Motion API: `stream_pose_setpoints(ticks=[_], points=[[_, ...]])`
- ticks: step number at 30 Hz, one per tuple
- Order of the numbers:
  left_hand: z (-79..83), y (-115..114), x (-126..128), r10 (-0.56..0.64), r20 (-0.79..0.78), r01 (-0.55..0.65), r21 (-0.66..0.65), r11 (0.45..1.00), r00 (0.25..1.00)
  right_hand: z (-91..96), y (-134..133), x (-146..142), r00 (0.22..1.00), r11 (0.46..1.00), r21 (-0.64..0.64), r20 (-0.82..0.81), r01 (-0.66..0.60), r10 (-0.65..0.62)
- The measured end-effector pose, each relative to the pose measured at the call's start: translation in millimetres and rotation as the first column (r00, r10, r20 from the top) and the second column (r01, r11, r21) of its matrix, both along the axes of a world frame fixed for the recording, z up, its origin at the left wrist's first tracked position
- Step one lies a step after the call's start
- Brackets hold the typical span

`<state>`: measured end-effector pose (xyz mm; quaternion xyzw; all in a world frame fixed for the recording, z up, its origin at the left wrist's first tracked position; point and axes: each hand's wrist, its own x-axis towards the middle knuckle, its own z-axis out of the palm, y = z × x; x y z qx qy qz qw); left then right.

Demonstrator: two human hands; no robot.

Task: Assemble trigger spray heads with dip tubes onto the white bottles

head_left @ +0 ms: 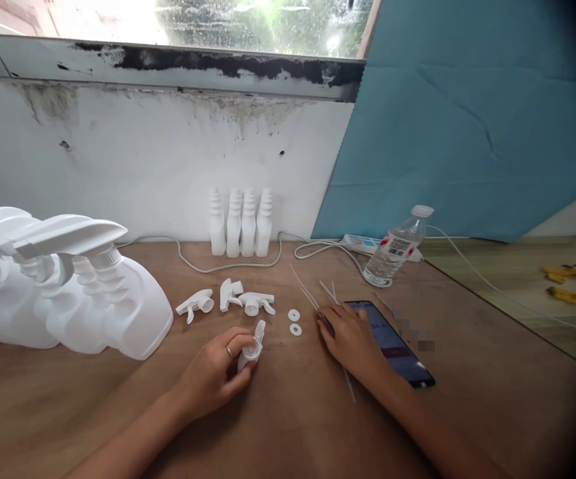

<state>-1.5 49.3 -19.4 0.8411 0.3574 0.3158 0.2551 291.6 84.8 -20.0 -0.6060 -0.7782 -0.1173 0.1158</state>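
My left hand (225,362) is closed around a white trigger spray head (251,352), its round collar facing up, near the middle of the table. Behind it lie three more white trigger spray heads (197,303). Two flat white washers (294,329) rest on the table between my hands. My right hand (348,336) lies low over several thin clear plastic tubes (304,287), fingers curled down. One tube (348,386) sticks out below the palm, and the fingers seem to pinch a tube, though the fingertips are partly hidden.
A phone (398,346) lies beside my right forearm. Beyond it stand a water bottle (395,249) and a power strip (362,243) with a cable. Several small white bottles (241,229) stand by the wall; large white bottles (138,313) crowd the left. Yellow pieces (565,295) lie far right.
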Motion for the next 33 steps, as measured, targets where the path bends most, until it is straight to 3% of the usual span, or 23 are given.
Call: stream_pose_setpoints(ticks=[13,15,17,19,20,22,24,26,29,33], points=[[1.4,0,0,-0.005,-0.007,0.004,-0.033,0.999,1.0,12.0,-11,-6,0.963,0.95,-0.216,-0.1,0.226,-0.251],[2.5,-1,0,-0.003,-0.004,0.003,-0.026,1.0,1.0,10.7,-10,-5,0.949,0.957,-0.183,-0.181,0.225,-0.258],[3.7,-1,0,-0.002,0.002,0.002,-0.019,1.0,1.0,11.5,-11,-6,0.905,0.981,-0.085,-0.379,0.173,-0.193],[4.3,-1,-1,0.0,0.0,0.0,-0.016,1.0,1.0,15.9,-14,-9,0.757,0.994,0.013,-0.649,0.107,-0.073],[4.3,-1,-1,0.001,-0.002,-0.001,-0.014,1.0,1.0,19.4,-17,-12,0.636,0.997,0.041,-0.772,0.065,-0.01],[3.1,-1,-1,0.002,-0.008,-0.002,-0.008,1.0,1.0,27.0,-23,-18,0.32,0.998,0.054,-0.945,-0.039,0.064],[0.9,-2,0,0.015,-0.013,-0.016,-0.021,1.0,1.0,31.8,-28,-28,0.016,0.985,0.037,-0.999,-0.168,0.04],[-1.3,-2,1,0.047,-0.011,-0.048,-0.08,0.996,0.999,29.8,-32,-39,-0.168,0.961,-0.017,-0.984,-0.275,-0.066],[-1.6,-2,4,0.059,0.02,-0.055,-0.166,0.985,0.998,14.2,-35,-61,-0.24,0.942,-0.094,-0.954,-0.323,-0.178],[3.1,1,5,0.0,0.074,0.011,-0.137,0.991,0.997,-5.3,-34,-91,-0.132,0.934,-0.035,-0.987,-0.356,-0.088]])
